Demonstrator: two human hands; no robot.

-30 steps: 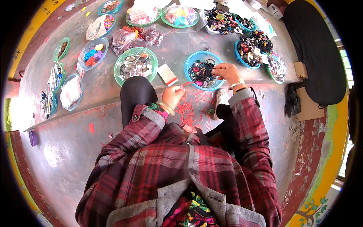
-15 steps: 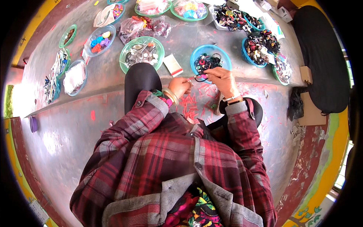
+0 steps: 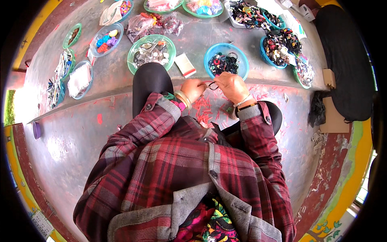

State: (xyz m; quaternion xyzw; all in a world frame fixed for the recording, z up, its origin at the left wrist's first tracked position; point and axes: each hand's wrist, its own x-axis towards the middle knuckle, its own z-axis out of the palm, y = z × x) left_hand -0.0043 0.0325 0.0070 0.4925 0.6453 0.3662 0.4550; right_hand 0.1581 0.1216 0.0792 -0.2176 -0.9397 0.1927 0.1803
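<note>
ledge edge (image 3: 274, 81) lies near black loop (image 3: 213, 89) between hands (image 3: 193, 89) (image 3: 232, 87).

A dark loop (image 3: 213, 85) bars the gap between the left hand (image 3: 191, 89) and right hand (image 3: 233, 87) at the front of the ledge (image 3: 203, 38). The right hand overlaps the near rim of the blue bowl (image 3: 244, 59) in this view, while its far side lies clear from above. To its left, a box (image 3: 184, 65) leaves only a slim lane; a knee (image 3: 153, 82) blocks the front of the green bowl (image 3: 172, 50). Bare ledge spreads behind the blue bowl toward the bags (image 3: 150, 27) and tub (image 3: 235, 24). At right, a narrow strip separates it from a heaped bowl (image 3: 264, 54).
</note>
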